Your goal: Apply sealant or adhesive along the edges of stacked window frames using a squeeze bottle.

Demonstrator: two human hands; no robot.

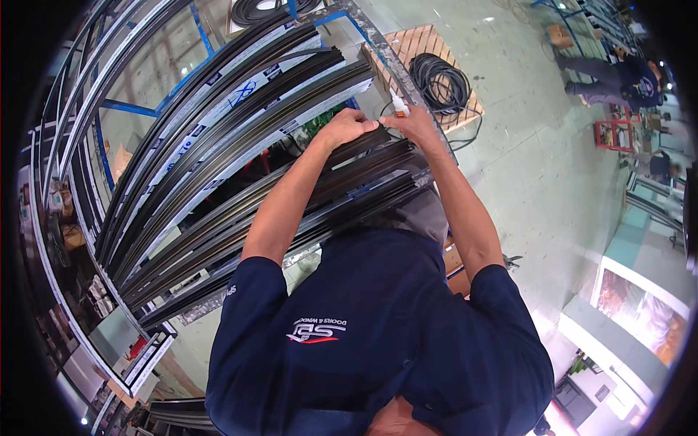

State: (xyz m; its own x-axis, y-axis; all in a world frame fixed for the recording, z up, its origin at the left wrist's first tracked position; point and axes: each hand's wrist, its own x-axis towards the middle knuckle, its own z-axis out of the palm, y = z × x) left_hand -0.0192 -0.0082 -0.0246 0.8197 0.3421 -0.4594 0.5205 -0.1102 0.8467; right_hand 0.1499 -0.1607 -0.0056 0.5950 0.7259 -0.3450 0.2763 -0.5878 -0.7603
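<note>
Several long dark metal profiles (291,192) lie side by side on a rack in front of me. My left hand (350,129) is closed on the far right end of one dark profile (376,136), thumb toward my other hand. Just to its right, my right hand (416,125) has its fingers drawn together at the same end. What those fingers pinch is too small to tell. A white bottle (400,106) with a narrow tip and an orange band stands against the right hand's fingers; whether they hold it is unclear. A thin dark strand curves between both hands.
More profiles with white protective film (218,109) fill the rack's left. Beyond the bench edge, a coil of black cord (439,81) lies on a wooden pallet (471,109). Another person (618,78) is at the far right, near a red cart (614,136).
</note>
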